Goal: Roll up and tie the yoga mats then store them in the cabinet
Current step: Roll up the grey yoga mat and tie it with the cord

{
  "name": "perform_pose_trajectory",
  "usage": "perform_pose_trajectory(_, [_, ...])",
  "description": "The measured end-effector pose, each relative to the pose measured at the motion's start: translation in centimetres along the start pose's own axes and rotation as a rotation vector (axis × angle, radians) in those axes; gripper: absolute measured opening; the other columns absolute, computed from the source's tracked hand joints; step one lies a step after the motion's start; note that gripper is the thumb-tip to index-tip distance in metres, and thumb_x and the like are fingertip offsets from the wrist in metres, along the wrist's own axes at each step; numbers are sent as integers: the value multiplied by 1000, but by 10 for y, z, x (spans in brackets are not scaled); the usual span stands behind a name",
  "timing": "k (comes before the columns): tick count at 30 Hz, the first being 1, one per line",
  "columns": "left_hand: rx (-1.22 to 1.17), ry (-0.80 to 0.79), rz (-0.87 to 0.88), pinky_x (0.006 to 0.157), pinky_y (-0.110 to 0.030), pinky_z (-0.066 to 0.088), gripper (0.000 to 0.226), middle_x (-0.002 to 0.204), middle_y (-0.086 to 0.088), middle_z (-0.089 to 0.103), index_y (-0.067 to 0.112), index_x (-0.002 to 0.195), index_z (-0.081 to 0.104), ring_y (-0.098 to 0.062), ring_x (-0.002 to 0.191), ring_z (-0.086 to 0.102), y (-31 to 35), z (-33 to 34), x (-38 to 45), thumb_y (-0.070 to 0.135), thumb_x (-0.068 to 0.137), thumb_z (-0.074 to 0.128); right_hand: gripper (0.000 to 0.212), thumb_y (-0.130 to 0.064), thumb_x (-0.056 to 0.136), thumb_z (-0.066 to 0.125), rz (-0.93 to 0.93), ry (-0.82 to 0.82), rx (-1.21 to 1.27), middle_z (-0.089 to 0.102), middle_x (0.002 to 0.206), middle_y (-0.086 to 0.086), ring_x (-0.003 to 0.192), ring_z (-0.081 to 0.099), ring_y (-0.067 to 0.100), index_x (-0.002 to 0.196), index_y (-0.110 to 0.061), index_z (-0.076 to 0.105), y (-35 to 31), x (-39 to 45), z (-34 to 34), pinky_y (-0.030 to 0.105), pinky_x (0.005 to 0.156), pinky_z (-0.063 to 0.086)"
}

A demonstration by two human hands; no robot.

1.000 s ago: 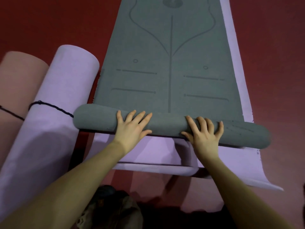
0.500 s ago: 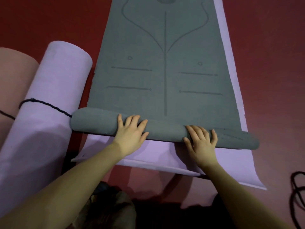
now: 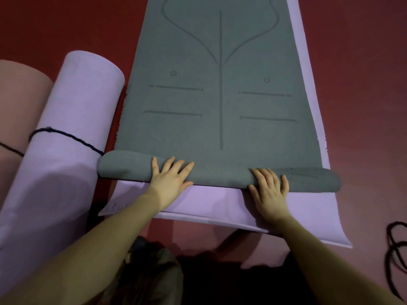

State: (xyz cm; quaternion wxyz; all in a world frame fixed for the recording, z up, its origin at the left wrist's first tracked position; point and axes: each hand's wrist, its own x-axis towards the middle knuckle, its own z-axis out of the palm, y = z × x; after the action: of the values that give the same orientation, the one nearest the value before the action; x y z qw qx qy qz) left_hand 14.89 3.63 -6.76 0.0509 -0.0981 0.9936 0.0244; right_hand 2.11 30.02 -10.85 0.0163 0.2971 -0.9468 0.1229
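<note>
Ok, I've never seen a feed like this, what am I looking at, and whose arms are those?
No machine here: a person wears a camera on the head, looking down at their own arms. Both palms press flat on the rolled end of a grey yoga mat, left hand and right hand, fingers straight. Nothing is gripped. The grey mat lies on a flat purple mat on the red floor. To the left lie a rolled purple mat, tied with dark cord, and a pink roll. More cord lies loose at the right.

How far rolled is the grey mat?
Barely started: the grey mat has a short roll at its near end under both hands; the rest lies flat on the purple mat.
</note>
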Motion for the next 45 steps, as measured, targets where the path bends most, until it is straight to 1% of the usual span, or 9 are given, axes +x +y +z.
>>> perform_pose_trajectory(3, [-31,4,29,75,-73,41,48,92,-6,67,18,110,64,-29,82,65,-1,3,-5,46,79,42,37,-41,91,36,-7,38,-36,62,112,6,110,42,22,122,-23,46,-2,-3,-2,47,105,14])
perform_pose_trajectory(9, [-87,161,58,76,-66,44,38,85,-2,66,23,112,48,-24,82,46,-6,17,-12,43,80,41,27,-40,89,41,-55,138,-73,61,91,2,91,45,24,108,-23,50,-2,-16,-5,42,96,24])
perform_pose_trajectory(16, [-295,-17,-10,92,-48,29,45,111,-3,51,33,124,55,-21,100,37,-20,11,7,53,85,41,29,-43,91,38,-221,99,-108,59,86,3,72,55,30,113,-27,49,10,20,-11,40,75,30])
perform_pose_trajectory(24, [-284,-219,-45,93,-33,21,44,117,2,37,45,139,38,-19,109,32,-30,-3,33,48,96,42,34,-36,93,43,-201,165,-101,64,116,7,97,50,29,118,-23,61,8,27,-5,47,90,32])
perform_pose_trajectory(30, [-229,-240,-15,91,-37,25,50,116,-1,38,43,145,29,-22,106,34,-34,-1,46,50,96,39,48,-50,88,46,-154,110,-132,62,117,10,104,48,30,120,-19,65,1,27,-11,57,100,28])
perform_pose_trajectory(35, [-83,122,101,66,-39,44,38,85,-7,60,27,124,49,-30,70,57,-28,1,35,39,88,41,47,-50,90,39,-131,48,-122,67,113,1,102,58,25,115,-21,67,-2,47,-14,61,98,31])
perform_pose_trajectory(37, [-28,166,80,78,-42,45,34,92,-10,65,26,120,53,-32,78,63,-18,7,26,37,89,44,46,-49,90,39,-127,32,-114,67,115,0,102,62,24,113,-22,68,-2,54,-12,62,99,30])
perform_pose_trajectory(40, [83,-12,4,93,-54,45,54,109,-13,67,21,120,65,-33,101,64,-8,5,20,53,84,42,48,-50,91,38,-127,-1,-113,67,119,1,107,62,25,113,-22,69,0,61,-9,63,101,28])
perform_pose_trajectory(45, [12,-222,42,78,-58,50,59,96,-13,71,17,110,72,-32,90,69,-25,-11,47,52,79,36,48,-51,91,39,-89,93,-189,61,115,12,98,54,35,119,-22,66,-4,64,-13,56,98,31])
